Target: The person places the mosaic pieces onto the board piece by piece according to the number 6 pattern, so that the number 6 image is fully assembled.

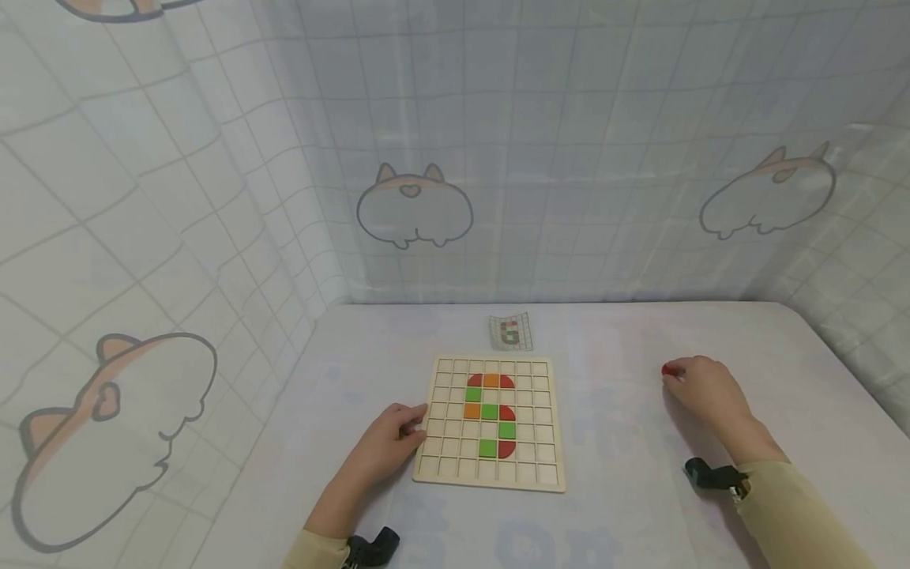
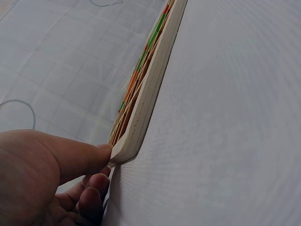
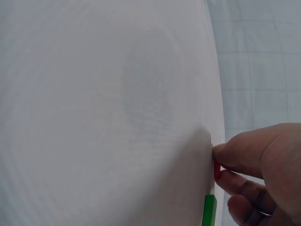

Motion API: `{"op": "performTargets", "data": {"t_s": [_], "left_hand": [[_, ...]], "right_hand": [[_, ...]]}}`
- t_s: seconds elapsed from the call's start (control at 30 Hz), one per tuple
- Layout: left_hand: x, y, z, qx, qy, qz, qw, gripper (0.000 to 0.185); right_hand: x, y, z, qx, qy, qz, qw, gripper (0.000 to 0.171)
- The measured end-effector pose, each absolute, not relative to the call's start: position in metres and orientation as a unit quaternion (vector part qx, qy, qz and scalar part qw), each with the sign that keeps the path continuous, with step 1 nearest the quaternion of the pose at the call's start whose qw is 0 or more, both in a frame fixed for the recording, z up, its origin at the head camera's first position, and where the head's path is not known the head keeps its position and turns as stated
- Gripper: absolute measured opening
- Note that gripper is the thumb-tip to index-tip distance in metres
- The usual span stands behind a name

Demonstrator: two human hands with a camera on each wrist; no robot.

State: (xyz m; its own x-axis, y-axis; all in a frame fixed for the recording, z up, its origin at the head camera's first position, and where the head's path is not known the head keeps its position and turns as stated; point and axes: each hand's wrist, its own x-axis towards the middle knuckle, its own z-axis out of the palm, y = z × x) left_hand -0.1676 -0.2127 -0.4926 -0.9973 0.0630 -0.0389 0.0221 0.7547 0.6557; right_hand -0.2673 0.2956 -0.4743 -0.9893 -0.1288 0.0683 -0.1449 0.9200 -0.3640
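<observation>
**Red piece picked up, board waiting**

The red piece [image 1: 669, 369] sits at the fingertips of the right hand [image 1: 704, 391], well to the right of the board [image 1: 490, 478] on the desk [image 1: 618, 442]. The right wrist view shows thumb and finger pinching it low against the desk, with a green piece [image 3: 209, 211] lying just beside it. By my reading this is the pick-up step: the piece is pinched but not yet carried.

The board lies in the middle, its cells partly filled with red, green and orange pieces forming a curved figure. The left hand [image 1: 387, 438] steadies it, thumb pressed on the near-left corner edge and the other fingers curled under, as the left wrist view shows.

Beyond the board lies a small pattern card [image 1: 510, 332].

The next move probably calls for lifting the piece clear, carrying it leftward over the board and setting it squarely into a free cell while the left hand holds the board.
</observation>
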Motion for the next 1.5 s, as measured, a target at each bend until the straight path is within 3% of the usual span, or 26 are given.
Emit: {"op": "performTargets", "data": {"t_s": [0.63, 1.5], "left_hand": [[-0.165, -0.211, -0.489, 0.024, 0.935, 0.353, 0.031, 0.047], [-0.166, -0.211, -0.49, 0.024, 0.934, 0.356, 0.028, 0.046]], "right_hand": [[-0.265, 0.288, -0.469, 0.09, -0.971, 0.221, 0.014, 0.033], [-0.248, 0.203, -0.446, 0.19, -0.954, 0.229, 0.047, 0.024]]}}
